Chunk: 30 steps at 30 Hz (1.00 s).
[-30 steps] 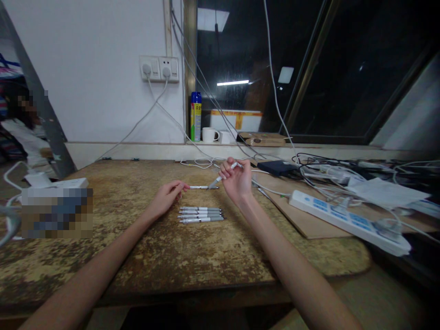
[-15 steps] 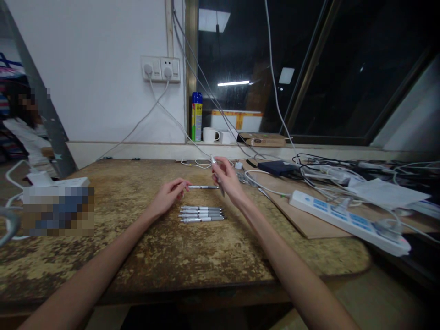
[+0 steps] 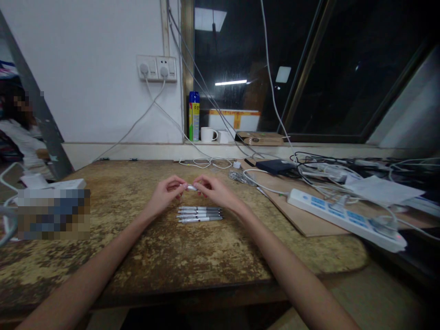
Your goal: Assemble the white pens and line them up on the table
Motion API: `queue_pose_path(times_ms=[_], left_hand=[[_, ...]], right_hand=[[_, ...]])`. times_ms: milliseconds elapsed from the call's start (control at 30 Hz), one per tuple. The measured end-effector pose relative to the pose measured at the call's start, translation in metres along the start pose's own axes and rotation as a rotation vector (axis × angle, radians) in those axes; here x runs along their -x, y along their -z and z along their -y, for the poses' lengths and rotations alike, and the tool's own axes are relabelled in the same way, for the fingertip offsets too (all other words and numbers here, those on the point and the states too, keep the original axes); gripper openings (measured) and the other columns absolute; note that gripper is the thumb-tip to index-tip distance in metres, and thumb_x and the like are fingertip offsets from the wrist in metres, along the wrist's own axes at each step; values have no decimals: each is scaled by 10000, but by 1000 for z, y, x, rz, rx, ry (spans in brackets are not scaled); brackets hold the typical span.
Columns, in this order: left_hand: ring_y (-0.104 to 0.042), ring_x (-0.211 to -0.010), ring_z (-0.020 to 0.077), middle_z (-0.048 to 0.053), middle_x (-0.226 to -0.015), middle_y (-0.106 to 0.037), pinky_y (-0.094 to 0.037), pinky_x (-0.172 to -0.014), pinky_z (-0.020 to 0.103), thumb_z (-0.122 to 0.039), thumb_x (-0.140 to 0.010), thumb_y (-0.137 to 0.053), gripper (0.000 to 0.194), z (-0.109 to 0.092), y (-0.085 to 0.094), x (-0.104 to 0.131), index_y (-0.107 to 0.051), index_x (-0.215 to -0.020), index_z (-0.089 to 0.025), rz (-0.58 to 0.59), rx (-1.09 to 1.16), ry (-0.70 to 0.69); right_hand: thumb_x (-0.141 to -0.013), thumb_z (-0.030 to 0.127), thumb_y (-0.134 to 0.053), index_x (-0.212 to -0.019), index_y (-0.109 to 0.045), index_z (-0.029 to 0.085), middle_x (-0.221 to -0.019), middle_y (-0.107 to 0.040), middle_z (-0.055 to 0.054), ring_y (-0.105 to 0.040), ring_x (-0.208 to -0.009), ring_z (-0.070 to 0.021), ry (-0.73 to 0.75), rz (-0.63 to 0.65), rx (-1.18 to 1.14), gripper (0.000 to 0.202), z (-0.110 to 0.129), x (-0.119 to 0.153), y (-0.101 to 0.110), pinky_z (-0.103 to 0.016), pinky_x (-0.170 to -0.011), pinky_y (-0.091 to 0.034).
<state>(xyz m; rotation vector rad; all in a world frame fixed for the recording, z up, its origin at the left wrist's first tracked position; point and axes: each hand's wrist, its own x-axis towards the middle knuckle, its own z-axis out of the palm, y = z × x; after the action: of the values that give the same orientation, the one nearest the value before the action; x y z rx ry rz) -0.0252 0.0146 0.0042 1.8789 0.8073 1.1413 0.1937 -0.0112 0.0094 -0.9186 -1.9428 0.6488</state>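
Observation:
Over the middle of the table, my left hand [image 3: 172,190] and my right hand [image 3: 209,189] meet with fingertips close together. A short white stretch of a pen [image 3: 191,187] shows between them, and both hands pinch it, one from each side. The rest of the pen is hidden by the fingers, so I cannot tell whether a second pen is in my right hand. Just below the hands, several white and grey pens [image 3: 200,214] lie side by side on the worn wooden table [image 3: 192,256], pointing left to right.
At the right, a white power strip [image 3: 343,220] rests on a brown board [image 3: 302,222] beside tangled cables and a dark flat box [image 3: 277,166]. Small clear-wrapped items [image 3: 240,176] lie behind my right hand. A spray can [image 3: 194,117] and mug [image 3: 208,134] stand on the sill. A person [image 3: 20,133] is far left.
My right hand, which held a raised, tilted pen, has come down and left to meet my left hand at the pen there. The view has shifted slightly.

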Motion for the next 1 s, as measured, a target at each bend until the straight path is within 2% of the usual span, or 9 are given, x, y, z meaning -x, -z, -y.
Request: queue_pose_path(times_ms=[100, 167, 300, 467, 567, 733, 900, 1000], left_hand=[[-616, -709, 169, 67, -890, -727, -524, -604, 268, -563, -823, -722, 422, 4, 5, -2, -675, -934, -158, -77, 11, 59], [-618, -725, 176, 77, -906, -735, -535, -602, 273, -596, -793, -734, 464, 7, 8, -4, -687, -925, -154, -121, 15, 96], [-617, -732, 185, 83, -890, -743, -531, -583, 269, -611, -751, -759, 483, 10, 10, -5, -694, -889, -153, -141, 19, 142], [-618, -751, 178, 73, -896, -739, -521, -607, 255, -575, -761, -763, 440, 9, 11, -6, -683, -898, -165, -109, 25, 139], [-632, -771, 184, 70, -910, -730, -530, -634, 268, -559, -773, -755, 425, 11, 14, -6, -686, -939, -174, -39, 31, 159], [-636, -738, 183, 68, -858, -727, -504, -664, 279, -501, -819, -721, 349, 16, 20, -4, -760, -973, -190, 171, -76, 183], [-676, -960, 259, 87, -1069, -768, -501, -855, 345, -501, -851, -684, 359, 16, 22, 0, -792, -1050, -223, 325, -201, 159], [-671, -1006, 265, 75, -1080, -772, -490, -883, 339, -522, -870, -648, 410, 16, 23, 1, -781, -1092, -204, 396, -278, 165]], right_hand=[[-1007, 433, -461, -830, -655, 189, -621, -565, 15, -505, -595, -153, -98, -101, 101, 358, -8, -2, 8, -275, -600, -321], [-996, 418, -471, -804, -652, 181, -613, -547, 20, -477, -576, -147, -132, -128, 115, 354, -15, -3, 14, -276, -587, -304], [-971, 418, -502, -782, -651, 181, -594, -523, 29, -453, -563, -143, -136, -105, 74, 338, -20, -3, 21, -272, -566, -288], [-980, 467, -492, -699, -586, 187, -594, -481, 35, -418, -555, -127, -89, -46, 48, 407, -16, 0, 24, -269, -558, -278], [-969, 512, -513, -703, -581, 186, -617, -480, 36, -415, -566, -120, -70, 44, 10, 426, -18, 2, 26, -258, -555, -285], [-913, 551, -597, -901, -676, 174, -612, -544, 40, -448, -546, -117, -127, 198, -40, 385, -29, 6, 26, -239, -527, -295], [-889, 486, -634, -887, -703, 156, -705, -673, -21, -563, -623, -144, -171, 295, -30, 338, -35, 8, 23, -243, -574, -395], [-864, 448, -667, -897, -730, 139, -783, -715, -46, -595, -680, -150, -189, 349, 43, 317, -39, 7, 21, -244, -614, -436]])
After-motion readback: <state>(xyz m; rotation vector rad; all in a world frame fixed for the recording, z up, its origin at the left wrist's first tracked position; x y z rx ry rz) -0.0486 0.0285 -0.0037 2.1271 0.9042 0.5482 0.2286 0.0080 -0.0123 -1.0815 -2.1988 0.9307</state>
